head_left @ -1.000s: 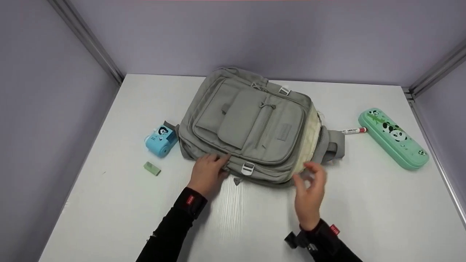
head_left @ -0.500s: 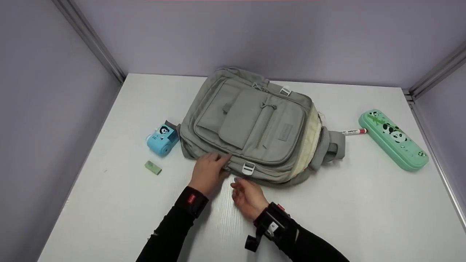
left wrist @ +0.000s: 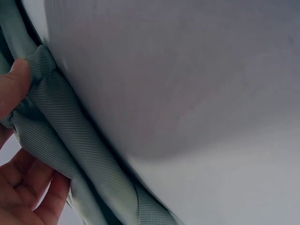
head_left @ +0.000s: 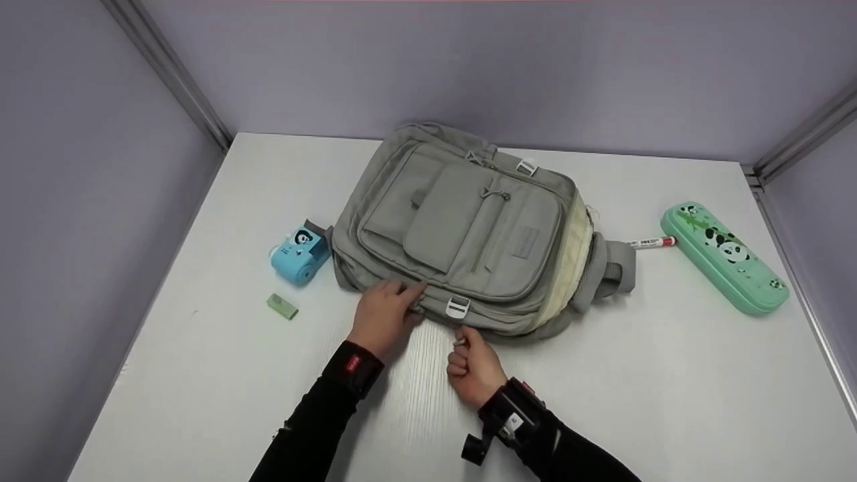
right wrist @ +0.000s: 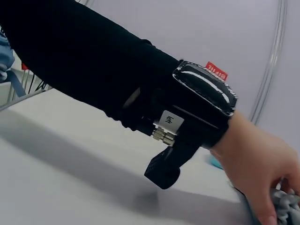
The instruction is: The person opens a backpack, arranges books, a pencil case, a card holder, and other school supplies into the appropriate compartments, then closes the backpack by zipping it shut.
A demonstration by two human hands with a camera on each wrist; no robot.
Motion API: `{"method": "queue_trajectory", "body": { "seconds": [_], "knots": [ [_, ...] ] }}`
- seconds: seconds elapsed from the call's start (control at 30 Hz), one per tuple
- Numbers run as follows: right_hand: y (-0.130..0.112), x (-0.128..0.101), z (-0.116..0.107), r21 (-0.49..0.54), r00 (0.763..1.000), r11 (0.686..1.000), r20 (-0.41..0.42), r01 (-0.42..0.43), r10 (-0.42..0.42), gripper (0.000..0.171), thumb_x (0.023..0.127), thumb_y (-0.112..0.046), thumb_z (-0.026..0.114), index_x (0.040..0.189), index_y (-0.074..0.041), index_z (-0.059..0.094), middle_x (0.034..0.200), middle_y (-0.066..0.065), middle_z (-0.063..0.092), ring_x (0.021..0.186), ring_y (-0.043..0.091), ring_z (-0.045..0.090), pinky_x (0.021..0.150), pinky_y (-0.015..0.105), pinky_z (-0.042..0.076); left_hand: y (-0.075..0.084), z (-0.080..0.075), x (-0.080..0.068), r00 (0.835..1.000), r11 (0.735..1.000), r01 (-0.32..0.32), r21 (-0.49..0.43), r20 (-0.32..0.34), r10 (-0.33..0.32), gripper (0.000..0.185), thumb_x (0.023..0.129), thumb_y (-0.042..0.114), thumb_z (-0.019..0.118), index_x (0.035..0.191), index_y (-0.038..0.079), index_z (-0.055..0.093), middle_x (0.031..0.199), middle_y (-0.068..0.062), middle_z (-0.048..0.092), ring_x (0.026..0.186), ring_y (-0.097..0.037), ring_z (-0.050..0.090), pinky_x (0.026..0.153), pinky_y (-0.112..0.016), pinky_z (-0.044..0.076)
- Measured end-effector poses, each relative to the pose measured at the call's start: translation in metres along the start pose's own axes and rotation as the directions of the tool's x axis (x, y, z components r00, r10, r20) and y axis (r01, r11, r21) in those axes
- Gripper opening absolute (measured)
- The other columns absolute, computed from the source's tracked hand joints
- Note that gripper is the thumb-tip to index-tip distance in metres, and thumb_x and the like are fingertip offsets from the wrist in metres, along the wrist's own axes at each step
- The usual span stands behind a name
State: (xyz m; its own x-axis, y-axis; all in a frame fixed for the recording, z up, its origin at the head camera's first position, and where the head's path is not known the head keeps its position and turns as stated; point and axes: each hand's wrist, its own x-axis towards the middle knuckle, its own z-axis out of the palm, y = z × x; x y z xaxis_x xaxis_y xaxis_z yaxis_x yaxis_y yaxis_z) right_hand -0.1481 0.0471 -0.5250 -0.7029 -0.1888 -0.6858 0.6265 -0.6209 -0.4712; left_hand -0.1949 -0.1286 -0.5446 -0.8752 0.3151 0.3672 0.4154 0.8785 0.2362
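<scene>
The right hand (head_left: pixel 474 367) has come in from the right side of the grey backpack (head_left: pixel 469 227) and now pinches the zipper pull (head_left: pixel 459 338) at its near edge, fingers curled tight. The left hand (head_left: pixel 385 314) stays gripping the fabric of that edge, so the backpack, lying flat in the middle of the white table (head_left: pixel 669 375), seems held steady for pulling the zipper.

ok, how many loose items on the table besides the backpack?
4. Blue camera touching the backpack at its left; green eraser in front of the camera; red marker and panda pencil case to the right. The bag may hide others.
</scene>
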Motion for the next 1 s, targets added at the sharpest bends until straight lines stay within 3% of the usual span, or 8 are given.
{"method": "queue_trajectory", "body": {
  "seconds": [0.2, 0.4, 0.6, 0.83, 1.0],
  "knots": [
    [-0.014, -0.020, -0.021, 0.047, 0.998, 0.998, 0.053, -0.044, 0.041, 0.037, 0.105, -0.021, 0.037, 0.069, -0.018, 0.046, 0.052, -0.013, 0.026, 0.044, -0.001, 0.025, 0.044, 0.012, 0.021, 0.000, 0.000, -0.001, 1.000, 1.000, 0.012, 0.001, 0.017, -0.012, 0.056, 0.072, 0.030, 0.086, 0.125, 0.022, 0.069, 0.088, -0.005, 0.065, 0.083, -0.025, 0.063, 0.075, -0.040, 0.051],
    [-0.031, -0.039, -0.038, 0.073, 0.996, 0.997, 0.089, -0.034, 0.028, 0.040, 0.106, -0.022, 0.031, 0.068, -0.018, 0.043, 0.056, -0.011, 0.024, 0.046, 0.000, 0.024, 0.047, 0.012, 0.020, 0.002, 0.000, 0.000, 1.000, 1.000, 0.019, -0.003, 0.019, -0.019, 0.054, 0.074, 0.030, 0.085, 0.124, 0.020, 0.069, 0.089, -0.005, 0.064, 0.083, -0.026, 0.062, 0.075, -0.040, 0.051],
    [-0.050, -0.054, -0.052, 0.112, 0.997, 0.993, 0.074, -0.023, 0.015, 0.040, 0.108, -0.025, 0.027, 0.071, -0.018, 0.041, 0.056, -0.009, 0.029, 0.048, 0.001, 0.026, 0.047, 0.013, 0.023, 0.002, -0.002, 0.000, 0.999, 0.999, 0.040, -0.028, 0.024, -0.040, 0.054, 0.075, 0.030, 0.084, 0.125, 0.021, 0.069, 0.090, -0.005, 0.064, 0.084, -0.025, 0.062, 0.076, -0.040, 0.051],
    [-0.074, -0.065, -0.064, 0.245, 0.998, 0.968, 0.060, -0.049, 0.035, 0.043, 0.109, -0.028, 0.025, 0.071, -0.016, 0.041, 0.057, -0.009, 0.025, 0.051, 0.002, 0.017, 0.049, 0.015, 0.019, 0.003, -0.004, -0.001, 0.998, 0.997, 0.062, -0.034, 0.035, -0.061, 0.052, 0.076, 0.029, 0.084, 0.125, 0.021, 0.070, 0.093, -0.006, 0.065, 0.085, -0.026, 0.063, 0.078, -0.041, 0.051],
    [-0.087, -0.070, -0.067, 0.302, 0.994, 0.949, 0.093, -0.091, 0.066, 0.045, 0.109, -0.029, 0.023, 0.071, -0.014, 0.042, 0.059, -0.009, 0.021, 0.057, 0.002, 0.011, 0.050, 0.015, 0.017, 0.006, -0.005, -0.001, 0.996, 0.996, 0.078, -0.042, 0.037, -0.077, 0.051, 0.076, 0.029, 0.084, 0.124, 0.021, 0.070, 0.093, -0.006, 0.065, 0.085, -0.027, 0.063, 0.076, -0.042, 0.052]
  ]
}}
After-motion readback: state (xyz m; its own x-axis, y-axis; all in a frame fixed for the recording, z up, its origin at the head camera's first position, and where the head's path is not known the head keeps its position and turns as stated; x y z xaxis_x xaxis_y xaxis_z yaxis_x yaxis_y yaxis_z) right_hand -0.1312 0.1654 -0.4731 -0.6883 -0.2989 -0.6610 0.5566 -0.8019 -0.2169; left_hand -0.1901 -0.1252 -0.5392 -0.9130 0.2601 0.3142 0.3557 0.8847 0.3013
